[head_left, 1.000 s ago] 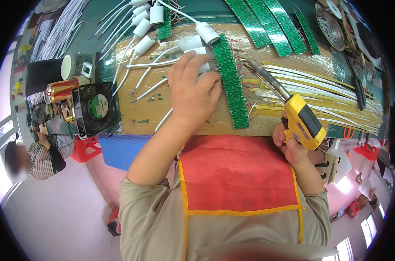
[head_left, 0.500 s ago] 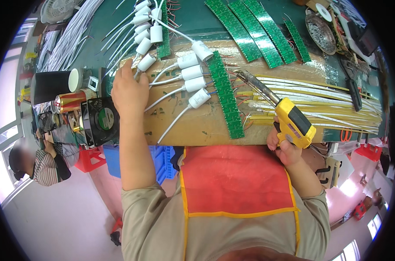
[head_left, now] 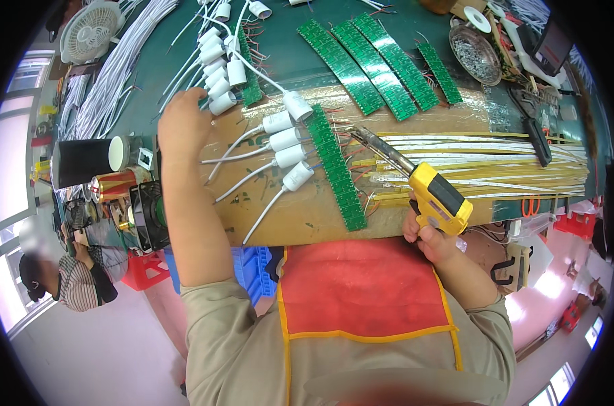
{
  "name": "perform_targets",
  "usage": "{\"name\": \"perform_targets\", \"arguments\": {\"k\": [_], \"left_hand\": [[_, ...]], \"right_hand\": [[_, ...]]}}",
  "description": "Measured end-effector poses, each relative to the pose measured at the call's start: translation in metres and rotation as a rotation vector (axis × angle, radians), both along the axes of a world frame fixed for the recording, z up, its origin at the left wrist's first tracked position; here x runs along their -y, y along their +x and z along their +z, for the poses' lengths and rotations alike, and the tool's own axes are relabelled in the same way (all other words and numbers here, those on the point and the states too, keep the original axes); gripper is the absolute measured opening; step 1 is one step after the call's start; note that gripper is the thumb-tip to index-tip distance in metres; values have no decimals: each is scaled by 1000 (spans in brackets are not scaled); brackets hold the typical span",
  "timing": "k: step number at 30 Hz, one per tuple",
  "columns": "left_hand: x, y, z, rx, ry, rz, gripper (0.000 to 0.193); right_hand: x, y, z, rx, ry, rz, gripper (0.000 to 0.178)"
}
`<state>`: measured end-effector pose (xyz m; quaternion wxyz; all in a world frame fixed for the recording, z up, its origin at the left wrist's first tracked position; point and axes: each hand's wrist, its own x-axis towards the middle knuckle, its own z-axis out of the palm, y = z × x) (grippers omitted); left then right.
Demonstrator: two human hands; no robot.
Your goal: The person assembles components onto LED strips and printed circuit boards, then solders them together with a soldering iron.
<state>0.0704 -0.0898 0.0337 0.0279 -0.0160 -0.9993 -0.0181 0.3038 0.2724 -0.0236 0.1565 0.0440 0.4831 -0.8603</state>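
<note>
My left hand [head_left: 184,125] is at the lower end of a row of white lamp sockets [head_left: 219,89]. Its fingers look closed around the cable of the nearest lamp socket [head_left: 222,103], though the fingertips are partly hidden. My right hand [head_left: 430,237] grips a yellow and black soldering gun [head_left: 439,197], its metal barrel pointing up and left. The tip is near the wires beside a narrow green circuit board strip [head_left: 335,172]. Several more white sockets [head_left: 284,140] with white cables lie along that strip's left side, on a brown cardboard sheet [head_left: 280,220].
Wider green boards [head_left: 361,64] lie at the back, and white and yellow strips [head_left: 469,162] at the right. Pliers [head_left: 536,132] and a metal bowl [head_left: 475,54] are farther right. A black fan [head_left: 148,215], a can [head_left: 114,184] and bundled white cables [head_left: 114,88] are left.
My left hand has moved the nearest socket up against the row. The whole view has shifted slightly. My right hand still holds the soldering gun in much the same pose.
</note>
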Motion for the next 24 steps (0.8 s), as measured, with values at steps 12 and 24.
{"name": "perform_targets", "arguments": {"k": [12,24], "left_hand": [[-70,-149,-29,-321,16,-663,32],[-89,-146,-8,-521,85,-486,32]], "right_hand": [[1,4,-4,62,-38,-43,73],[2,0,-3,-17,-41,-18,56]]}}
